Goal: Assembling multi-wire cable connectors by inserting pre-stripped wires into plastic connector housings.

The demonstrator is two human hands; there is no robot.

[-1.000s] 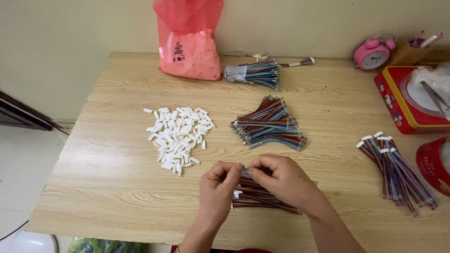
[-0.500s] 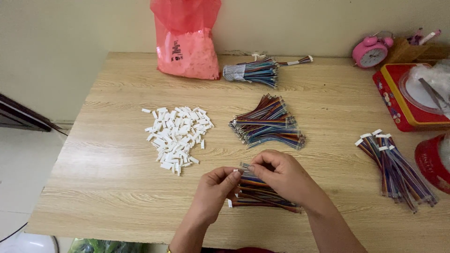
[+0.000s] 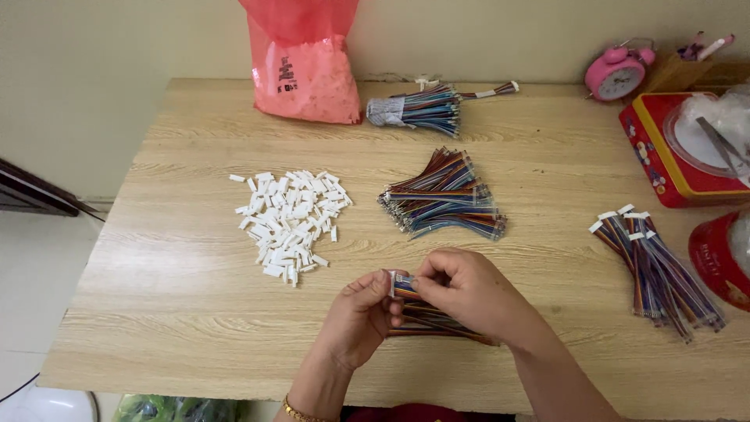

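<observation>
Head view: left hand (image 3: 361, 314) and right hand (image 3: 461, 291) meet at the table's near edge, fingertips pinching a white connector (image 3: 393, 281) onto a wire bundle (image 3: 437, 320) running rightward beneath the right hand.

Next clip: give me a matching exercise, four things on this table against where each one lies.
Things:
1. white connector pile
2. pink alarm clock
3. red plastic bag
4. wire bundle with white ends

Places:
A. far right corner
B. right side, beside the red tins
C. left of the middle wire heap
D. far edge, against the wall

Pairs: 1-C, 2-A, 3-D, 4-B
</observation>
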